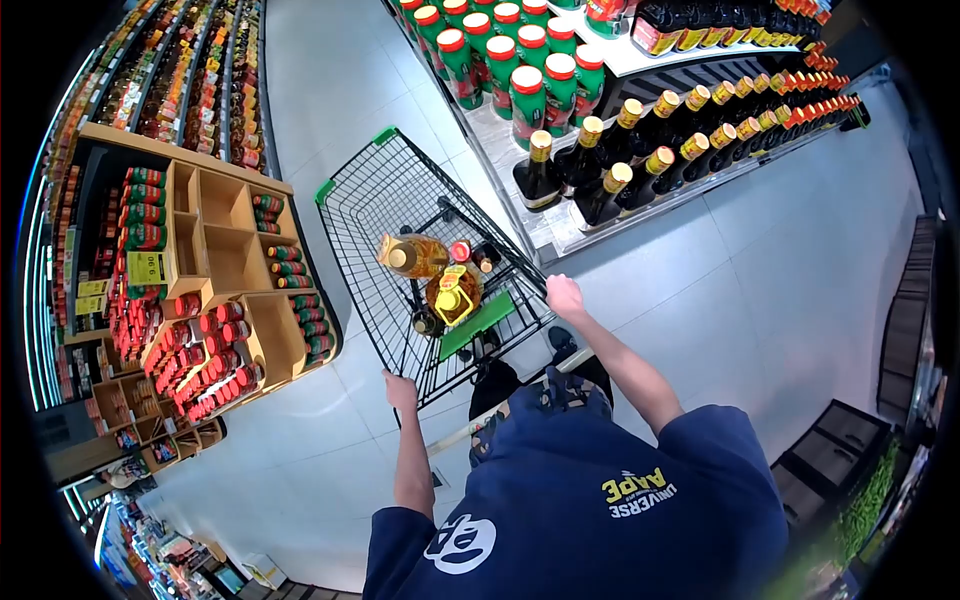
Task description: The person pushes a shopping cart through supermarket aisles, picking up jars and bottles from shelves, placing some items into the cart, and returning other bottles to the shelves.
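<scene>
A black wire shopping cart with green corner pieces stands in front of me. My left hand is closed around the left end of its handle side, and my right hand grips the right end. Inside the cart are a large bottle of golden oil with a yellow handle, another big bottle with a tan cap, a red-lidded container and small dark bottles. The contents of the small ones cannot be made out. A green panel lies on the near part of the cart.
To the right, a display platform carries dark bottles with yellow caps and green red-lidded containers. At left stands a wooden shelf unit with red and green jars. Long product shelves run behind it. Grey tiled floor lies between.
</scene>
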### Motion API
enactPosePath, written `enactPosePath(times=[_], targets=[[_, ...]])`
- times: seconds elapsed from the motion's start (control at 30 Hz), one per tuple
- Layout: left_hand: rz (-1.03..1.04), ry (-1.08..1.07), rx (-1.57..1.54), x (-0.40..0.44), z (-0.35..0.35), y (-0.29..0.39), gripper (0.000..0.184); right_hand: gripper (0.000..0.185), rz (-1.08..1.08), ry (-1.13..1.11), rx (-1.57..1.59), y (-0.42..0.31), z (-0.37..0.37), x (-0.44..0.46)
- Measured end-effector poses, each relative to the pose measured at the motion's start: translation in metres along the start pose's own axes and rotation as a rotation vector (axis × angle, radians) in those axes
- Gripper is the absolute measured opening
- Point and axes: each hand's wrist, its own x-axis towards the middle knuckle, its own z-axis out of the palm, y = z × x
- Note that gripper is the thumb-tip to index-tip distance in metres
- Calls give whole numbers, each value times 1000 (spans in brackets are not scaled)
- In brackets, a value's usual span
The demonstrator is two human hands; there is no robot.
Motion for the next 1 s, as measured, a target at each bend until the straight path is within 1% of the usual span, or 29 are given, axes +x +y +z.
enactPosePath(times=[0.07, 0.17, 0.2, 0.3, 0.37, 0.5, 0.57, 0.63, 0.73, 0.83, 0.87, 0.9, 0.93, 0.97, 1.0], targets=[[43, 24, 26, 27, 1, -4, 49, 10, 27, -15, -8, -12, 0, 4], [75, 68, 24, 61, -10, 2, 41, 7, 13, 87, 26, -25, 12, 13], [96, 75, 35, 72, -13, 5, 43, 10, 58, 55, 4, -30, 16, 18], [137, 76, 53, 97, -18, 10, 45, 11, 88, 65, -32, -42, 16, 26], [189, 125, 60, 113, -22, 13, 46, 14, 115, 36, -41, -47, 19, 35], [229, 136, 83, 143, -30, 22, 45, 22, 131, 95, -66, -62, 16, 43], [286, 204, 83, 153, -30, 24, 43, 22, 108, 134, -89, -65, 17, 46], [297, 195, 87, 165, -32, 27, 43, 23, 142, 156, -75, -73, 16, 50], [286, 154, 76, 174, -34, 33, 49, 24, 148, 142, -72, -80, 6, 56], [284, 111, 88, 183, -36, 37, 53, 22, 85, 257, -6, -85, 2, 59], [275, 107, 92, 187, -34, 37, 57, 18, 52, 326, -8, -86, 5, 61], [215, 19, 113, 192, -34, 39, 60, 16, -9, 359, 20, -83, 8, 64], [256, 71, 104, 194, -25, 35, 60, 13, -91, 487, 69, -82, 10, 66], [221, 24, 75, 190, -33, 42, 60, 11, -216, 642, 25, -88, 4, 67], [232, 19, 97, 191, -31, 42, 60, 8, -210, 651, 132, -97, 4, 72]])
